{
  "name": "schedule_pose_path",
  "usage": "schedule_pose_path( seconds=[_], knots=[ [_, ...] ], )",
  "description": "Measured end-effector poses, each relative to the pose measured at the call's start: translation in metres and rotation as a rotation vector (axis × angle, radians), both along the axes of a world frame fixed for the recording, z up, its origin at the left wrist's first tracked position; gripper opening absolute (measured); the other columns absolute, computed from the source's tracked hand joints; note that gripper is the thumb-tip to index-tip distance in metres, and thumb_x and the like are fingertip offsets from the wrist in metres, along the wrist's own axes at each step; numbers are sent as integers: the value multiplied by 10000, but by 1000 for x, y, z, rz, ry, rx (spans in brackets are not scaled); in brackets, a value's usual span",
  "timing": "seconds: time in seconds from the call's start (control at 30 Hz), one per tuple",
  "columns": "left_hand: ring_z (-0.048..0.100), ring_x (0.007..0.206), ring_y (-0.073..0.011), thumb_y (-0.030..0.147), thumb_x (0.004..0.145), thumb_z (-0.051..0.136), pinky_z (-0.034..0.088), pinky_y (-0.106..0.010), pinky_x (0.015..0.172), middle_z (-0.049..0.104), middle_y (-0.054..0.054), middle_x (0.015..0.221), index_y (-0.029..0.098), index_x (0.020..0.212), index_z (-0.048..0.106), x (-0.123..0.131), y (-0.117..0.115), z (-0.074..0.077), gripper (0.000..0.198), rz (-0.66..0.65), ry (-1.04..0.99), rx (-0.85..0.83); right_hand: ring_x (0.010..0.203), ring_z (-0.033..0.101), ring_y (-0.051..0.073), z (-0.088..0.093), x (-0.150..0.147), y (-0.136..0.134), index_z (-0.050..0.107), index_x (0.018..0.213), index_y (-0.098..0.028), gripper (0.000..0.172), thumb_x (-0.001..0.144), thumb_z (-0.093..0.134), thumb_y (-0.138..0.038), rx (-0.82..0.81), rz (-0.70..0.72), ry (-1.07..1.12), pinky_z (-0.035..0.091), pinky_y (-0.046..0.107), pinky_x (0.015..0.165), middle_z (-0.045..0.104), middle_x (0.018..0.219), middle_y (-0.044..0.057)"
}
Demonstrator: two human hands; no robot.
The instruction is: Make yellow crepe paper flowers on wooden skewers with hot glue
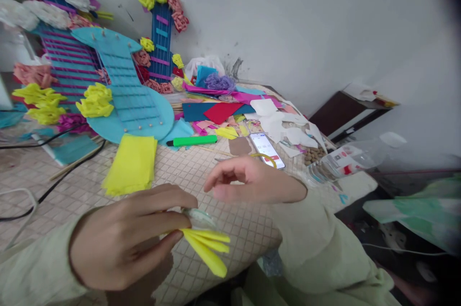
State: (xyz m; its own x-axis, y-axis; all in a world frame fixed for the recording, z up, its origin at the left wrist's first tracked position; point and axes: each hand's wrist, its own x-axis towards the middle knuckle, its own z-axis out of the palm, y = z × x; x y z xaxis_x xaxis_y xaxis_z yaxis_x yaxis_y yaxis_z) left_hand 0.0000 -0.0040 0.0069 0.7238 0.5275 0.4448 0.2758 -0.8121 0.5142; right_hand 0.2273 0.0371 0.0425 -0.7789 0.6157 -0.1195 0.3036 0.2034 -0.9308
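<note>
My left hand (126, 236) is closed in a pinch on a folded bundle of yellow paper strips (209, 246), low in the view over the checked tablecloth (201, 171). A small clear piece, maybe tape (198, 217), sits at the fingertips. My right hand (252, 181) hovers just right of it, fingers loosely curled and apart, holding nothing visible. A stack of yellow paper sheets (131, 164) lies beyond my left hand.
Blue guitar-shaped craft boards with paper flowers (126, 94) stand at the back left. A green marker (192, 141), a phone (267, 150), coloured and white paper scraps (284, 123) and a lying plastic bottle (345, 159) are spread around. Black cables (54, 181) run at left.
</note>
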Motion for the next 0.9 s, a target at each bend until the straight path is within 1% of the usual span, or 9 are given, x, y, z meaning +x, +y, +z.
schedule_pose_path(
  seconds=[0.17, 0.3, 0.4, 0.5, 0.6, 0.67, 0.77, 0.83, 0.9],
  knots=[
    [600, 845, -134, 70, 739, 440, 484, -203, 701, 615, -45, 985, 254, 926, 580, -1, 2, -5, 297, 107, -12, -21, 727, 497, 98, -22, 10, -4, 614, 992, -137, 316, 703, 651, -260, -70, 71, 54, 424, 235, 712, 524, 774, 4],
    [609, 831, -113, 75, 754, 431, 487, -172, 704, 610, -25, 982, 272, 917, 577, 2, 3, -14, 294, 112, -44, -97, 713, 498, 93, -45, 3, -11, 635, 919, -151, 245, 699, 647, -258, -138, 66, 165, 434, 224, 706, 555, 833, 16],
    [594, 908, -139, 102, 765, 452, 492, -192, 742, 594, -25, 1069, 265, 862, 598, 4, 10, -15, 239, 121, -79, -181, 725, 515, 97, -49, 5, -11, 631, 856, -150, 216, 688, 657, -284, -93, 65, 195, 434, 226, 726, 571, 816, 9],
    [547, 1007, -177, 155, 746, 528, 467, -227, 832, 585, -14, 1100, 240, 821, 628, 3, 21, -10, 151, 208, -157, -246, 747, 536, 103, -46, 20, 6, 609, 873, -148, 229, 732, 611, -328, 91, -118, 33, 426, 219, 711, 586, 815, 9],
    [585, 833, -129, 203, 733, 571, 484, -146, 708, 636, 31, 847, 212, 741, 640, 4, 30, -6, 70, 361, -242, -428, 734, 540, 102, -50, 39, 40, 605, 821, -139, 161, 747, 583, -281, 408, -468, -390, 398, 195, 662, 600, 784, 5],
    [584, 714, -101, 229, 732, 578, 474, -117, 608, 632, 63, 712, 211, 711, 648, 4, 32, -8, 76, 472, -305, -608, 685, 539, 121, -59, 47, 65, 605, 674, -117, 81, 704, 601, -192, 436, -533, -490, 377, 214, 636, 596, 675, 15],
    [580, 682, -103, 274, 690, 626, 466, -130, 566, 663, 69, 694, 225, 736, 679, 5, 32, -15, 85, 592, -417, -802, 731, 554, 171, -70, 51, 90, 583, 549, -106, 111, 659, 587, -93, 466, -636, -554, 365, 243, 652, 593, 614, 58],
    [580, 674, -109, 300, 661, 656, 467, -147, 557, 685, 52, 715, 237, 743, 692, 5, 32, -19, 109, 633, -474, -847, 780, 562, 195, -70, 47, 91, 603, 571, -98, 104, 669, 573, -85, 487, -677, -541, 371, 256, 671, 613, 661, 92],
    [579, 674, -114, 316, 650, 670, 469, -166, 569, 689, 37, 722, 251, 738, 696, 5, 32, -21, 113, 658, -489, -842, 815, 564, 186, -65, 36, 79, 640, 705, -97, 110, 735, 547, -149, 505, -679, -478, 389, 258, 698, 633, 776, 104]
  ],
)
